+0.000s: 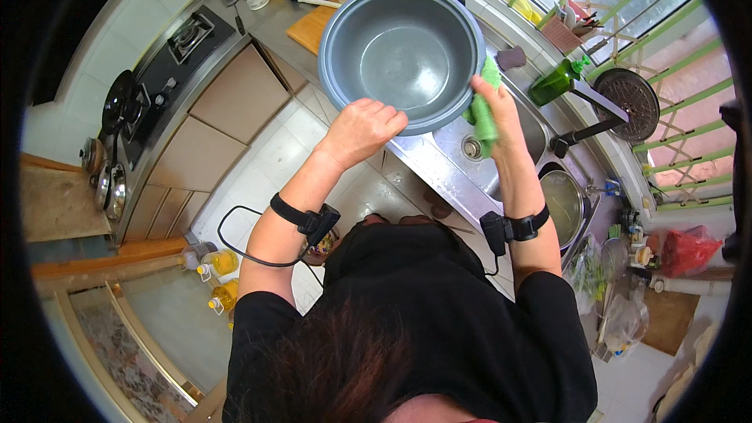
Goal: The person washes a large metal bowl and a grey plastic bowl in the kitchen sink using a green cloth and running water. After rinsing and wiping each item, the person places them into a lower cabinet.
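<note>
A large round grey rice cooker inner pot (405,64) is held up with its opening facing me, over the counter and the edge of the sink. My left hand (367,129) grips its near rim, fingers curled over it. At the pot's right side, my right hand (496,108) holds a green cloth (484,120) against the outer wall; the thumb lies at the rim. The pot's inside looks smooth and shiny. Its outer underside is hidden.
Below the right hand lies a steel sink (452,144) with a black faucet (587,129). A metal pot (561,205) stands right of it. Behind are a wooden cutting board (308,29), a green pump bottle (555,82) and a dark sponge (511,57). A gas stove (176,64) is at left.
</note>
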`<state>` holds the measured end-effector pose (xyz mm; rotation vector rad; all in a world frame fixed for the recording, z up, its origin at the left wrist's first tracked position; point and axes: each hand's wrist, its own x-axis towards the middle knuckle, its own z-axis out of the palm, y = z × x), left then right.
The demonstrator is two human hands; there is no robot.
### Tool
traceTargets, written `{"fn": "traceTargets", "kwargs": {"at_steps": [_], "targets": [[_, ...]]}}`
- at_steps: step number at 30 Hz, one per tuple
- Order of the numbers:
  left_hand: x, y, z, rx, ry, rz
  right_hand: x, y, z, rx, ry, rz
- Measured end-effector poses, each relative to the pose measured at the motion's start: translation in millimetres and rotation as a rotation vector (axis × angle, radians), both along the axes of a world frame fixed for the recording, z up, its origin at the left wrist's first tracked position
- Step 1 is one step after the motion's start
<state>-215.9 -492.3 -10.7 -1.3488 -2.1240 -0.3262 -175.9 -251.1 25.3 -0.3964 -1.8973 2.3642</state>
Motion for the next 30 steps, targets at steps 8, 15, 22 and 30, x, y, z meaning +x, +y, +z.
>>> {"fn": "traceTargets", "kwargs": {"at_steps": [8,15,22,30], "targets": [[9,-25,-1,0.24,-0.014,0.661,-22,-21,-39,-0.515,0.155,0.011],[22,-24,3,1.418,-1.329,0.366,-40,-16,-71,-0.675,0.049,0.141],[38,-13,-18,1.554,-1.614,0.583,-44,-40,-86,-0.603,0.034,0.308],[49,-11,-39,1.832,-1.694,0.359,-55,-40,-89,-0.607,0.063,0.456]]}}
